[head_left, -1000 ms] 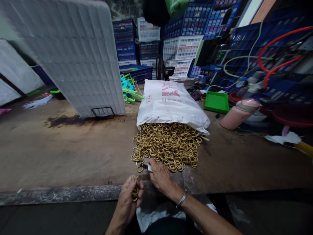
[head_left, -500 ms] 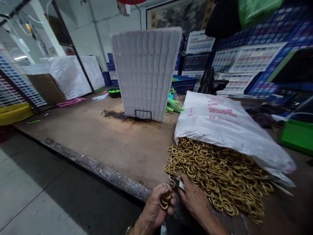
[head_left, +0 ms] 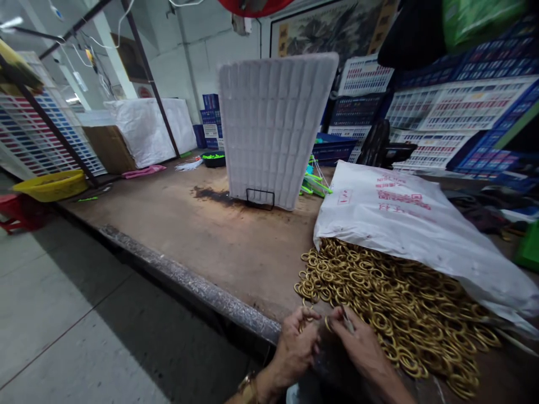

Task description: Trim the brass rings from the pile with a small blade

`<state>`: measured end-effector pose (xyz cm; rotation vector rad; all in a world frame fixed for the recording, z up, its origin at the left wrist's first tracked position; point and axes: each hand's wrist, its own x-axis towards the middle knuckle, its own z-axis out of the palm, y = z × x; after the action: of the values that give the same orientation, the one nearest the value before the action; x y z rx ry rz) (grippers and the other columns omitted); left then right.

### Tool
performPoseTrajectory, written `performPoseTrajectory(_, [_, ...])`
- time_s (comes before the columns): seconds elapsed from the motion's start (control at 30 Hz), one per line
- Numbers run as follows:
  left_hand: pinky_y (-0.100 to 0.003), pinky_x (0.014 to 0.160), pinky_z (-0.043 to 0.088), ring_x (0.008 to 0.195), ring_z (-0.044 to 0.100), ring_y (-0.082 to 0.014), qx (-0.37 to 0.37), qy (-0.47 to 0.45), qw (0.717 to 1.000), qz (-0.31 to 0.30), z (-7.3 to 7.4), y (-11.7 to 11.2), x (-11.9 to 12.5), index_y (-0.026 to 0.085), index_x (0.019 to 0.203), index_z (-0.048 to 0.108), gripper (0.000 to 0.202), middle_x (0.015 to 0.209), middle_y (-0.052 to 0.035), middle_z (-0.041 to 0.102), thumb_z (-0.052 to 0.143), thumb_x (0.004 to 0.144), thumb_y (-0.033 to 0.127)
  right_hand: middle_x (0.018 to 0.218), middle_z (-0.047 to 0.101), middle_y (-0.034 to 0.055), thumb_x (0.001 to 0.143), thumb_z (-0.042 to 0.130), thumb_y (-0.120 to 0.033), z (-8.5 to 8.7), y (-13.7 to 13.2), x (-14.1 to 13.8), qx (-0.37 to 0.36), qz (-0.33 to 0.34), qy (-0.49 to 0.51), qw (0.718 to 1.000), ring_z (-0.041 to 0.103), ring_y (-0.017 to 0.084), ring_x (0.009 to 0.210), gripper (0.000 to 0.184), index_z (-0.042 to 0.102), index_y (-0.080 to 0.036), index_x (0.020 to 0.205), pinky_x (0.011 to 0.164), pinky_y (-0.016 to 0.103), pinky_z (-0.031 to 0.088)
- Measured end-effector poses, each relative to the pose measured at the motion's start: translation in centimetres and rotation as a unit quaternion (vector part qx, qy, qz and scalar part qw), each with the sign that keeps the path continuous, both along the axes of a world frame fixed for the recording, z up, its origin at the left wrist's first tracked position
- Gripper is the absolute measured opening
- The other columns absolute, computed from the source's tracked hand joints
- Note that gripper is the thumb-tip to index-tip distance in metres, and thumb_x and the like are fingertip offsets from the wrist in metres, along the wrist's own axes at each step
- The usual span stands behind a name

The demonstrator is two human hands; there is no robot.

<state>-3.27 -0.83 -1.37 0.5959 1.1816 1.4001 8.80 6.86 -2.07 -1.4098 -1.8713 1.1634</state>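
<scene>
A heap of brass rings (head_left: 391,303) spills from a white printed sack (head_left: 412,230) onto the brown table (head_left: 210,235). At the table's near edge my left hand (head_left: 297,347) is curled round a few brass rings. My right hand (head_left: 357,345) is beside it, fingers pinched on a small dark tool with a ring at its tip, right at the near edge of the heap. The two hands almost touch.
A tall white ribbed panel (head_left: 275,129) stands upright mid-table with green hangers (head_left: 314,182) behind it. Blue and white crates (head_left: 442,106) are stacked at the back. A yellow basin (head_left: 53,184) and red stool (head_left: 17,210) sit left, over a grey floor.
The view swung left then steadied. My left hand still holds rings; my right hand has come closer to it, with a ring now at its fingertips.
</scene>
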Motion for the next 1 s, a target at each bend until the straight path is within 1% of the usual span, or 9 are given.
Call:
performPoseTrajectory(0.1, [-0.016,0.039,0.028,0.039,0.036,-0.0042,0.045,0.046,0.998,-0.018,0.0,0.0,0.5,0.014,0.093,0.057,0.029,0.051,0.0062,0.046,0.058,0.072,0.034,0.047,0.041,-0.0060,0.058,0.051,-0.042,1.0,-0.9,0.1,-0.169,0.029,0.120,0.978,0.042,0.010,0.046,0.023,0.041,-0.021,0.059,0.046,0.021,0.035])
performPoseTrajectory(0.17, [-0.017,0.042,0.029,0.042,0.037,-0.0048,0.071,0.052,0.995,-0.036,0.2,-0.2,0.8,0.013,0.091,0.059,0.027,0.054,0.0042,0.048,0.056,0.073,0.034,0.046,0.036,-0.0075,0.056,0.053,-0.041,1.9,-1.8,0.2,-0.246,0.032,0.164,0.955,0.036,0.008,0.042,0.026,0.036,-0.021,0.057,0.042,0.019,0.030])
performPoseTrajectory(0.3, [-0.019,0.045,0.032,0.045,0.041,-0.0069,0.092,0.062,0.993,-0.025,0.8,-0.8,1.2,0.013,0.077,0.060,0.020,0.055,0.0014,0.052,0.054,0.074,0.033,0.044,0.025,-0.0110,0.060,0.054,-0.043,3.4,-3.6,0.2,-0.332,0.058,0.169,0.926,0.016,0.003,0.034,0.029,0.035,-0.021,0.060,0.035,0.017,0.014])
performPoseTrajectory(0.4, [-0.020,0.047,0.034,0.044,0.043,-0.0090,0.099,0.076,0.992,-0.035,1.2,-1.3,1.3,0.015,0.075,0.057,0.020,0.050,0.0021,0.051,0.052,0.075,0.034,0.043,0.024,-0.0119,0.059,0.055,-0.047,3.7,-4.4,0.1,-0.350,0.067,0.183,0.916,0.009,0.002,0.033,0.032,0.035,-0.021,0.059,0.034,0.017,0.010])
performPoseTrajectory(0.53, [-0.023,0.055,0.034,0.053,0.044,-0.0121,0.138,0.207,0.969,-0.012,1.5,-2.0,0.8,0.016,0.070,0.058,0.016,0.056,-0.0002,0.053,0.050,0.076,0.028,0.041,0.023,-0.0110,0.062,0.050,-0.053,3.7,-5.0,0.4,-0.314,0.043,0.148,0.937,0.012,0.003,0.033,0.033,0.038,-0.022,0.060,0.034,0.018,0.013])
performPoseTrajectory(0.6, [-0.024,0.058,0.034,0.057,0.044,-0.0131,0.155,0.283,0.947,0.000,1.5,-2.4,0.5,0.017,0.068,0.059,0.014,0.061,-0.0010,0.053,0.049,0.076,0.023,0.041,0.024,-0.0094,0.066,0.044,-0.055,3.7,-5.2,0.8,-0.241,0.019,0.113,0.964,0.016,0.005,0.033,0.034,0.041,-0.022,0.059,0.035,0.019,0.016])
performPoseTrajectory(0.7, [-0.025,0.060,0.032,0.060,0.044,-0.0141,0.172,0.340,0.925,-0.012,1.4,-2.8,0.5,0.018,0.070,0.059,0.013,0.062,-0.0008,0.052,0.047,0.077,0.018,0.043,0.036,-0.0050,0.065,0.044,-0.056,3.4,-5.4,1.4,-0.085,0.005,0.046,0.995,0.031,0.009,0.039,0.036,0.044,-0.021,0.055,0.040,0.021,0.027])
performPoseTrajectory(0.8, [-0.024,0.058,0.031,0.058,0.043,-0.0141,0.186,0.335,0.923,-0.016,1.3,-3.0,1.1,0.018,0.069,0.058,0.014,0.060,-0.0004,0.051,0.046,0.076,0.016,0.048,0.045,-0.0020,0.060,0.048,-0.055,3.0,-5.3,1.8,-0.009,0.000,0.002,1.000,0.040,0.012,0.047,0.035,0.049,-0.021,0.055,0.047,0.024,0.034])
performPoseTrajectory(1.0, [-0.023,0.058,0.034,0.059,0.044,-0.0125,0.161,0.246,0.955,-0.034,1.9,-3.0,2.3,0.016,0.063,0.055,0.012,0.059,0.0006,0.050,0.050,0.074,0.019,0.049,0.042,-0.0033,0.062,0.047,-0.048,3.4,-5.5,2.2,-0.030,0.007,0.056,0.998,0.040,0.011,0.048,0.029,0.048,-0.020,0.056,0.049,0.024,0.033])
